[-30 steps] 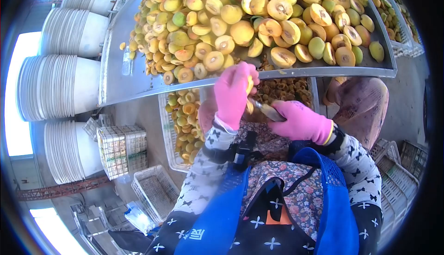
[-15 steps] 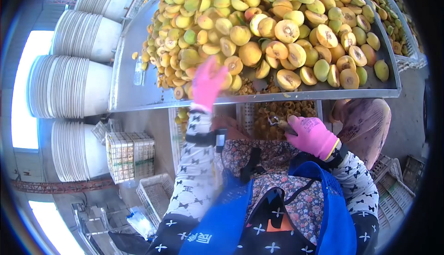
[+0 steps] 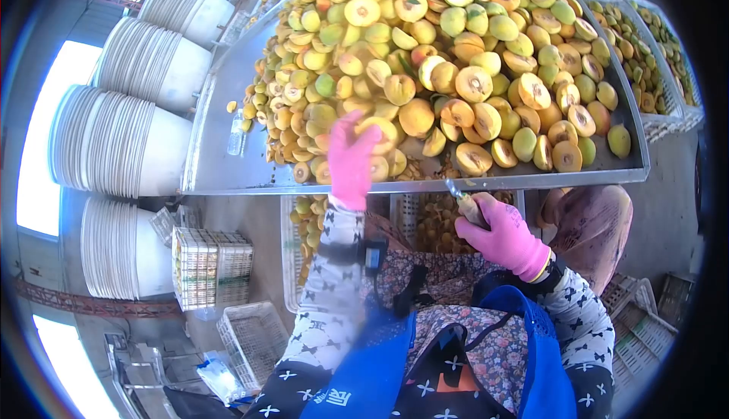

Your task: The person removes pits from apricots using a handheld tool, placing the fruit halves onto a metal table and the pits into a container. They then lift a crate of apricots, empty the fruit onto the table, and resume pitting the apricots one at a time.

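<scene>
One yellow fruit point(image 3: 380, 126) sits at the near edge of the big pile point(image 3: 456, 54), in the middle of the frame. The left hand point(image 3: 351, 159) lies on it; I cannot tell if the fingers have closed round it. The right hand point(image 3: 503, 235), lower right, is clenched on a small knife point(image 3: 458, 193). Many fruits are cut in half and many look whole, so I think lots are left. The table point(image 3: 213, 164) rim is just above the knife. Bare metal shows at the left.
</scene>
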`<state>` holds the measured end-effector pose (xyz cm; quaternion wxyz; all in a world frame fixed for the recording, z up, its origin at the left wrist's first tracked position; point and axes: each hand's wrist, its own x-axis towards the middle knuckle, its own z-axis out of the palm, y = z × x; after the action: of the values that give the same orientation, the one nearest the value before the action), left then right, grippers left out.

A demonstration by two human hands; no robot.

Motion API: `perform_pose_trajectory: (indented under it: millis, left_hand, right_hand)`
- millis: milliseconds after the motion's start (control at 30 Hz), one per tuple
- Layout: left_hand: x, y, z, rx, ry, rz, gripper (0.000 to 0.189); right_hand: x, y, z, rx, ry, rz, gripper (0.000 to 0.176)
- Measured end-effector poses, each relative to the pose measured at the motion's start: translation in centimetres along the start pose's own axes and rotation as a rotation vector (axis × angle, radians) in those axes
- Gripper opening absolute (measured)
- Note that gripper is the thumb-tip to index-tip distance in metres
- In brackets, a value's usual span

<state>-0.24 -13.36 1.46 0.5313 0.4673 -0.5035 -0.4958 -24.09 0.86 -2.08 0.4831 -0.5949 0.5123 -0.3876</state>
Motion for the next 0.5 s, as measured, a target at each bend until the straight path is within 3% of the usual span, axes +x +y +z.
perform_pose_trajectory:
  millis: [100,167,300,333,400,467,500]
  left_hand:
    - [-2.6,0.4,2.5,-0.436,-0.063,-0.167,0.044]
    - [-4.4,0.6,4.2,-0.447,-0.146,-0.236,0.045]
    - [-7.6,2.2,7.7,-0.595,-0.302,-0.383,0.044]
    - [-7.3,1.8,6.7,-0.570,-0.482,-0.400,0.042]
    - [-7.6,1.4,6.5,0.029,-0.456,-0.082,0.040]
    - [-7.8,1.7,6.6,0.319,-0.376,0.122,0.037]
    - [-7.9,1.8,6.8,0.309,-0.318,0.168,0.036]
  right_hand:
    - [0.9,-2.4,0.4,0.168,0.127,-0.006,0.041]
    - [2.2,-3.1,1.0,0.221,0.269,0.008,0.040]
    - [4.4,-3.2,-0.5,0.100,0.190,-0.069,0.039]
    - [4.6,-3.9,-0.8,0.504,0.066,0.050,0.034]
    - [4.7,-3.2,-0.8,0.054,0.324,-0.180,0.032]
    - [4.1,-3.4,-0.7,-0.298,0.541,-0.398,0.030]
    - [3.5,-3.7,-0.7,-0.360,0.503,-0.414,0.029]
